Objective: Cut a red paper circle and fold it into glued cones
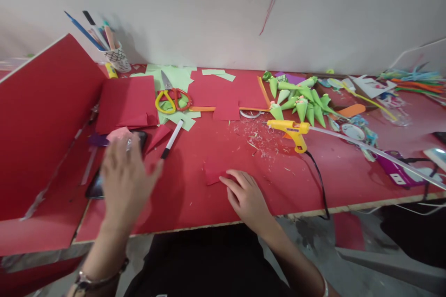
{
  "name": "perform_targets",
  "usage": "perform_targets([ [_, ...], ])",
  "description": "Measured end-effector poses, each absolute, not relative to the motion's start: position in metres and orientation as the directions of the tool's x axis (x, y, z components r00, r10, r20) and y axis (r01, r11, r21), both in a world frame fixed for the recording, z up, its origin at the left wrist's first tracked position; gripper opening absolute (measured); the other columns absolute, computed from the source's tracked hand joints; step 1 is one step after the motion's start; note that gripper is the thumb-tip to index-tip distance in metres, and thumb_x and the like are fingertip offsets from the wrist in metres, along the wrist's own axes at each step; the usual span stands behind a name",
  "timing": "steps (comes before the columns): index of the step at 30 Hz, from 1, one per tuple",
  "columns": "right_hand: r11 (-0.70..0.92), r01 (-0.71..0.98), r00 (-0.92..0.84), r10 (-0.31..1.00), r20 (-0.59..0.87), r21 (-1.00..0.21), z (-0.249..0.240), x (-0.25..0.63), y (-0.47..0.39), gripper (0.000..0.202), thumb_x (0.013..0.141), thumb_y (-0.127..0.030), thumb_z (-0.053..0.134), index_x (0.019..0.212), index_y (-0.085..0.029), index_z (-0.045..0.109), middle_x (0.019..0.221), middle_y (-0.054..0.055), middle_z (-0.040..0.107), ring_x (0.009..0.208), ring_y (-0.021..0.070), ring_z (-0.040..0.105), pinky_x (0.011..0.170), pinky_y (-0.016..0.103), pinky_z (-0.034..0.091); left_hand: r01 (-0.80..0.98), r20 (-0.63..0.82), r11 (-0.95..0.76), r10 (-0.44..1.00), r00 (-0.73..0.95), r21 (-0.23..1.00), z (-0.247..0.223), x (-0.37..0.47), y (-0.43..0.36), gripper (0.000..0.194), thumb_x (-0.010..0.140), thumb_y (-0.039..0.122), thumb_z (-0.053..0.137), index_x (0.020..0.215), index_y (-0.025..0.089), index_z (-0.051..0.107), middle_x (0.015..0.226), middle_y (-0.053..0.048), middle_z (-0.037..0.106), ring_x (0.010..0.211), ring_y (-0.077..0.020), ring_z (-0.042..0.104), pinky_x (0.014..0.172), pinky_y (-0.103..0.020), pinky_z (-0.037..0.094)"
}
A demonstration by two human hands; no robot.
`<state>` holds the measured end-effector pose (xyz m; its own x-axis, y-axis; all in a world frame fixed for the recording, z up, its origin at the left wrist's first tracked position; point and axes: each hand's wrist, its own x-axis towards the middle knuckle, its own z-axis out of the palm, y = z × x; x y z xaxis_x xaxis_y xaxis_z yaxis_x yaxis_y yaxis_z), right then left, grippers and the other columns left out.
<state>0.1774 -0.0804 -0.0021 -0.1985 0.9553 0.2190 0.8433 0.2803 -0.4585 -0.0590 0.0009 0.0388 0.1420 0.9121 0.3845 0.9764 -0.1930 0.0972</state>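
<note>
My left hand (121,178) is lifted over the left side of the table, slightly blurred, with its thumb spread away from its fingers. Beyond its fingertips is a small pink paper piece (119,134); whether they touch I cannot tell. Partly hidden beneath this hand lies a dark phone (95,188). My right hand (248,199) rests on the table near the front edge, fingers stretched out, fingertips at the right end of a small red paper piece (213,176). Between the hands lies a white marker with a black cap (173,138), beside a rolled red paper cone (159,137).
A yellow glue gun (290,131) with a long glue stick and black cord lies right. Behind it are several green paper cones (306,97). Scissors (170,95) lie on green paper scraps. A pen cup (118,58) and an upright red board (45,134) stand left.
</note>
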Motion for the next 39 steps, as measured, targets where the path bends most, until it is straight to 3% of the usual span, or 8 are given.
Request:
perform_targets([
  [4,0.269,0.823,-0.172,0.957,0.232,-0.501,-0.004,0.178,-0.079,0.033,0.079,-0.008,0.043,0.102,-0.022,0.062,0.109,0.01,0.056,0.1,0.0224,0.052,0.081,0.04,0.046,0.789,0.209,-0.581,0.812,0.545,0.201,0.019,-0.009,-0.028,0.056,0.081,0.034,0.05,0.131,0.017,0.032,0.133,-0.012,0.043,0.123,-0.0283,0.034,0.097,-0.045,0.035],
  [6,0.273,0.821,-0.179,0.957,0.227,-0.501,-0.004,0.178,-0.078,0.031,0.078,-0.007,0.044,0.098,-0.02,0.063,0.109,0.01,0.056,0.1,0.0224,0.052,0.082,0.039,0.046,0.69,0.124,-0.694,0.718,0.685,0.207,0.009,0.007,-0.041,0.053,0.083,0.034,0.047,0.132,0.021,0.032,0.136,-0.007,0.04,0.125,-0.0242,0.033,0.102,-0.043,0.029],
  [8,0.269,0.82,-0.179,0.959,0.22,-0.505,-0.004,0.179,-0.076,0.028,0.078,-0.007,0.044,0.095,-0.019,0.063,0.109,0.01,0.057,0.099,0.0219,0.052,0.083,0.038,0.046,0.632,0.105,-0.746,0.66,0.744,0.211,0.003,0.015,-0.05,0.057,0.084,0.041,0.044,0.133,0.017,0.031,0.137,-0.007,0.039,0.126,-0.0228,0.032,0.105,-0.043,0.023],
  [14,0.227,0.755,-0.111,0.969,0.222,-0.615,-0.003,0.18,-0.066,0.027,0.082,-0.007,0.039,0.097,-0.019,0.059,0.098,0.007,0.06,0.093,0.0192,0.055,0.084,0.034,0.045,0.594,0.081,-0.774,0.622,0.779,0.22,0.0,0.007,-0.045,0.062,0.084,0.049,0.039,0.134,0.014,0.029,0.137,-0.011,0.038,0.126,-0.023,0.032,0.105,-0.042,0.024],
  [20,0.202,0.75,-0.087,0.974,0.209,-0.629,-0.003,0.179,-0.06,0.018,0.08,-0.014,0.048,0.096,-0.019,0.057,0.096,0.007,0.056,0.091,0.0202,0.054,0.08,0.035,0.047,0.696,0.098,-0.65,0.748,0.656,0.306,0.005,0.009,-0.025,0.048,0.085,0.039,0.043,0.127,0.017,0.038,0.123,-0.011,0.052,0.11,-0.0246,0.048,0.09,-0.04,0.04],
  [26,0.161,0.72,-0.047,0.982,0.183,-0.675,-0.006,0.178,-0.059,0.005,0.08,-0.016,0.051,0.084,-0.019,0.054,0.092,0.007,0.053,0.088,0.0194,0.053,0.08,0.034,0.046,0.75,0.116,-0.573,0.813,0.57,0.331,0.001,0.016,-0.015,0.039,0.085,0.03,0.045,0.121,0.015,0.041,0.106,-0.011,0.058,0.096,-0.0251,0.054,0.079,-0.039,0.045],
  [33,0.137,0.756,-0.045,0.986,0.158,-0.64,-0.004,0.176,-0.054,0.009,0.083,-0.014,0.048,0.075,-0.018,0.05,0.088,0.006,0.051,0.083,0.0193,0.051,0.076,0.033,0.045,0.701,0.137,-0.529,0.834,0.535,0.478,-0.007,0.015,-0.017,0.054,0.08,0.035,0.054,0.126,0.016,0.033,0.104,-0.012,0.061,0.091,-0.0241,0.059,0.076,-0.038,0.047],
  [39,0.131,0.786,-0.046,0.987,0.154,-0.605,-0.005,0.174,-0.053,0.01,0.083,-0.015,0.049,0.074,-0.018,0.049,0.087,0.006,0.05,0.081,0.0192,0.05,0.074,0.033,0.044,0.742,0.125,-0.491,0.861,0.493,0.456,-0.007,0.013,-0.019,0.05,0.081,0.034,0.054,0.124,0.016,0.038,0.08,-0.004,0.064,0.071,-0.0197,0.06,0.068,-0.034,0.046],
])
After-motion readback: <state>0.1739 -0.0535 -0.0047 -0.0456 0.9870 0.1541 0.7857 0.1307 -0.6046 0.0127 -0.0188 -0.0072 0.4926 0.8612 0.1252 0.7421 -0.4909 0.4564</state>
